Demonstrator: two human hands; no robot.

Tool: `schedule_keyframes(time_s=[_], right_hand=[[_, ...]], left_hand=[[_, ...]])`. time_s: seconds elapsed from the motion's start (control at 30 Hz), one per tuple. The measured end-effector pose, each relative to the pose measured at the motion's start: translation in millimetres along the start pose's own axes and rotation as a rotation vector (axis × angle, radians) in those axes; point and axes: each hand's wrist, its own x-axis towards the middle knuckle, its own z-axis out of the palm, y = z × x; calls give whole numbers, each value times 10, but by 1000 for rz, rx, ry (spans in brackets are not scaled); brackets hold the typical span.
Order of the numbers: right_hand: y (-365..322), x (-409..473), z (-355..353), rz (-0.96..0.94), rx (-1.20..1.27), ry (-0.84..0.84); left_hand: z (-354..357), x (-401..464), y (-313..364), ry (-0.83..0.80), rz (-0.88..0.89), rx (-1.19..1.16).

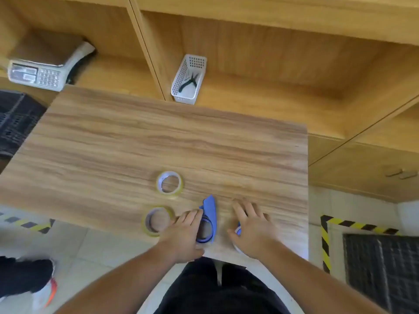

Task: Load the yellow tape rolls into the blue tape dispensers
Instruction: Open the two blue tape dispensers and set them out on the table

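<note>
fingers of left hand (181,234) touch blue dispenser (209,219); right hand (251,227) spread flat.

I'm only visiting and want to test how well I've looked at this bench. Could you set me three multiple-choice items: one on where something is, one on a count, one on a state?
1. Where do the black pliers lie?
A. In the white basket on the shelf
B. On the table beside the tape
C. On the weighing scale

2. How many yellow tape rolls lie free on the table?
A. One
B. Two
C. Four

3. What does the blue dispenser by the left hand hold?
A. A full yellow roll
B. The pliers
C. Nothing; its ring shows bare

Answers:
1 A: the pliers sit inside the basket, beyond the table's far edge.
2 B: one roll lies farther out, the other roll near the table's front edge.
3 C: both rolls lie apart from the dispenser. The right hand covers a second blue piece, mostly hidden.
</note>
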Motion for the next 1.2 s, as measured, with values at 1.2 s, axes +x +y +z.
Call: schedule_keyframes(time_s=[1.2], right_hand=[[-450, 236, 651, -47, -178, -24]], left_hand=[[365, 304, 71, 31, -31, -87]])
